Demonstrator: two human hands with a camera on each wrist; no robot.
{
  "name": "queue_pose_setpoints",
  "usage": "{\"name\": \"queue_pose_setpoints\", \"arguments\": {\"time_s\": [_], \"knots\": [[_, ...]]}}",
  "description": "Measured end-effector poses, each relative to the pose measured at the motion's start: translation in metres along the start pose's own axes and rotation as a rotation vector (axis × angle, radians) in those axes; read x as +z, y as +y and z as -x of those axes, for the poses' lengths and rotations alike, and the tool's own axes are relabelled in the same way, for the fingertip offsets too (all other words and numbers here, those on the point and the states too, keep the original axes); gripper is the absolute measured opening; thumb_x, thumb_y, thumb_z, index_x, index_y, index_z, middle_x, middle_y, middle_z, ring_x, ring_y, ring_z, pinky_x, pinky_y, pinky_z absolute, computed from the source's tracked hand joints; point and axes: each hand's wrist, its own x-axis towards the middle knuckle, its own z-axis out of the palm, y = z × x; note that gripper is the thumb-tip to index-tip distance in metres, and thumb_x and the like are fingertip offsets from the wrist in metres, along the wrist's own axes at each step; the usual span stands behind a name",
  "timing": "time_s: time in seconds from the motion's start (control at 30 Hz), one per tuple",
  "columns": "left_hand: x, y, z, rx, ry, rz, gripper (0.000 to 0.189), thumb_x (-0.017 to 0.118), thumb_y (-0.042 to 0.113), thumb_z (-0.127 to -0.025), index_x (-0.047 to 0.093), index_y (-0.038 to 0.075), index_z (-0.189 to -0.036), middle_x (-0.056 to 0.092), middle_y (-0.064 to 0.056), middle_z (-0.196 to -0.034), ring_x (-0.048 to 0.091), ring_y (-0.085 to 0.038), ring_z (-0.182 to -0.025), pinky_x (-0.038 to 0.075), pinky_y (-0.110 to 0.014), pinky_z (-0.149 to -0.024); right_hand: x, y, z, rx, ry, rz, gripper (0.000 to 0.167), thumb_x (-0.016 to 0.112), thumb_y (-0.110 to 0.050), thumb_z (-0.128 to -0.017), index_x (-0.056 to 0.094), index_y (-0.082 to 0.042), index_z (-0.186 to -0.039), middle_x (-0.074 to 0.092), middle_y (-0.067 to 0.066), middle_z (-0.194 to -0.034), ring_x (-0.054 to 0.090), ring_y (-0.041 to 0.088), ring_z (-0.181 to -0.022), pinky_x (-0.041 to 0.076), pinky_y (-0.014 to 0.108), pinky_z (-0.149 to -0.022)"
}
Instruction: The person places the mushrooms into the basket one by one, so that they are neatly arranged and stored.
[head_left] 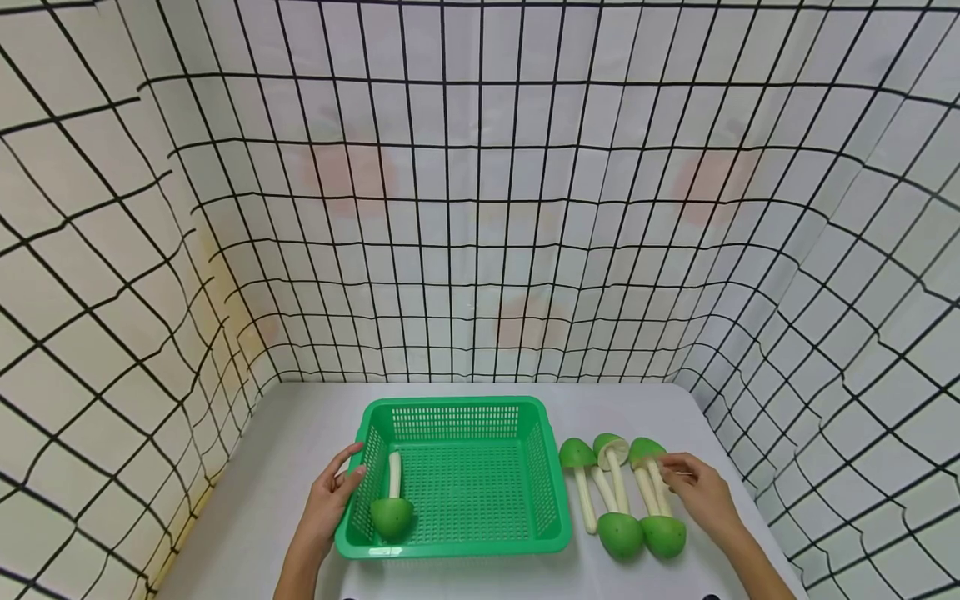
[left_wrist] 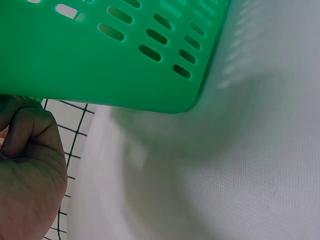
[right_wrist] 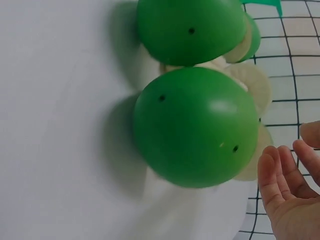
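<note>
At the front, two toy mushrooms [head_left: 665,537] lay on the white table [head_left: 427,579], their round green caps [right_wrist: 195,127] facing this way. They looked light and stiff. The smooth caps might have been slippery, so the thin white stem [head_left: 661,495] seemed the best place to pinch. The right hand [head_left: 699,493] was close beside the stems, fingers loosely bent, thumb apart, holding nothing I could see. The left hand [head_left: 327,497] was at the left rim of the green basket [head_left: 450,550]; I couldn't tell if it pinched. One mushroom [head_left: 392,518] lay inside, on the left. Farther back, three more mushrooms [head_left: 577,452] had their caps toward the black-lined wall [head_left: 480,250].
</note>
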Motion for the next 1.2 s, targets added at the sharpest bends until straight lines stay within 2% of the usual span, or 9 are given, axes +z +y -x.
{"name": "queue_pose_setpoints", "arguments": {"time_s": [0.2, 0.5, 0.63, 0.8, 1.03, 1.2], "knots": [[0.0, 0.0, 0.0, 0.004, -0.001, 0.003, 0.047, 0.062, 0.026, -0.105, 0.049, 0.029, -0.15, 0.062, -0.003, -0.084, 0.065, -0.016, -0.072, 0.059, -0.032, -0.065, -0.004, 0.011, -0.003, 0.018, 0.006, 0.056, 0.045, 0.061, -0.034, -0.105, 0.06, -0.001, -0.136, 0.068, 0.02, -0.127, 0.07, 0.009, -0.094, 0.055, 0.023, -0.073], [-0.001, -0.001, 0.0, 0.012, -0.006, 0.006, 0.049, 0.064, 0.028, -0.103, 0.049, 0.03, -0.149, 0.064, -0.004, -0.085, 0.067, -0.017, -0.073, 0.06, -0.033, -0.066, -0.004, 0.026, -0.005, 0.069, 0.012, 0.098, 0.049, 0.062, -0.036, -0.103, 0.06, 0.001, -0.135, 0.069, 0.021, -0.126, 0.068, 0.007, -0.09, 0.053, 0.023, -0.071], [-0.001, -0.001, 0.0, 0.011, -0.006, 0.011, 0.048, 0.065, 0.028, -0.103, 0.05, 0.03, -0.149, 0.064, -0.004, -0.085, 0.068, -0.018, -0.072, 0.06, -0.032, -0.066, -0.004, 0.033, -0.006, 0.083, 0.014, 0.103, 0.049, 0.063, -0.037, -0.103, 0.06, 0.001, -0.134, 0.069, 0.021, -0.125, 0.069, 0.01, -0.092, 0.053, 0.023, -0.07], [0.0, -0.001, 0.0, 0.007, -0.002, 0.005, 0.047, 0.062, 0.026, -0.105, 0.049, 0.029, -0.15, 0.065, -0.004, -0.086, 0.068, -0.018, -0.074, 0.06, -0.032, -0.066, -0.004, 0.036, -0.007, 0.108, 0.022, 0.097, 0.05, 0.064, -0.038, -0.102, 0.06, 0.002, -0.132, 0.069, 0.022, -0.123, 0.069, 0.015, -0.096, 0.054, 0.022, -0.07], [-0.002, -0.003, -0.001, 0.006, -0.002, 0.011, 0.049, 0.062, 0.029, -0.104, 0.048, 0.03, -0.151, 0.071, -0.008, -0.096, 0.072, -0.021, -0.081, 0.061, -0.034, -0.069, 0.003, 0.046, -0.012, 0.133, -0.016, 0.052, 0.054, 0.066, -0.039, -0.1, 0.059, 0.005, -0.132, 0.071, 0.019, -0.116, 0.068, 0.009, -0.088, 0.054, 0.022, -0.07], [-0.002, -0.004, -0.003, 0.002, 0.001, 0.004, 0.048, 0.063, 0.029, -0.104, 0.048, 0.03, -0.15, 0.065, -0.004, -0.088, 0.067, -0.018, -0.075, 0.06, -0.032, -0.067, 0.011, 0.044, -0.013, 0.156, -0.047, -0.004, 0.055, 0.066, -0.035, -0.1, 0.056, 0.009, -0.133, 0.072, 0.015, -0.108, 0.069, 0.011, -0.084, 0.056, 0.024, -0.069]]}}
